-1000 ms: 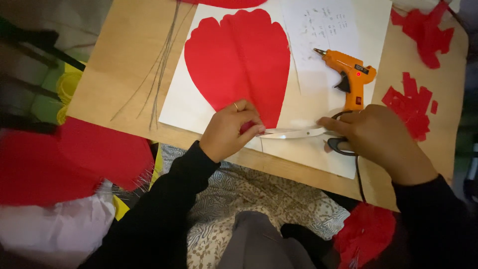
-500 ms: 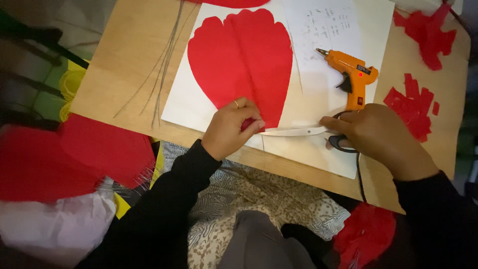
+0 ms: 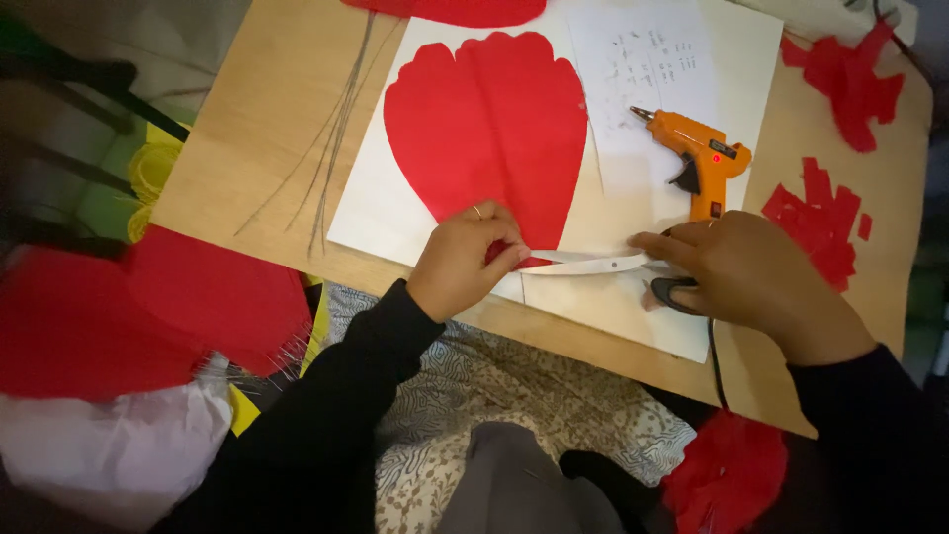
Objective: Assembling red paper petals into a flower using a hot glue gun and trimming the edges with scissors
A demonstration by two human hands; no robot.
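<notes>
Two hands work at the near edge of the wooden bench (image 3: 237, 129). The left hand (image 3: 467, 259) pinches the pointed tip of the big red paper petal (image 3: 489, 124), pinning it flat on the white sheet (image 3: 386, 213) so it cannot slide. The right hand (image 3: 739, 272) is closed around the handles of the scissors (image 3: 593, 262), whose blades lie level, pointing at that pinched tip. An orange glue gun (image 3: 697, 158) rests just beyond the right hand, with red scraps (image 3: 816, 218) to its right.
</notes>
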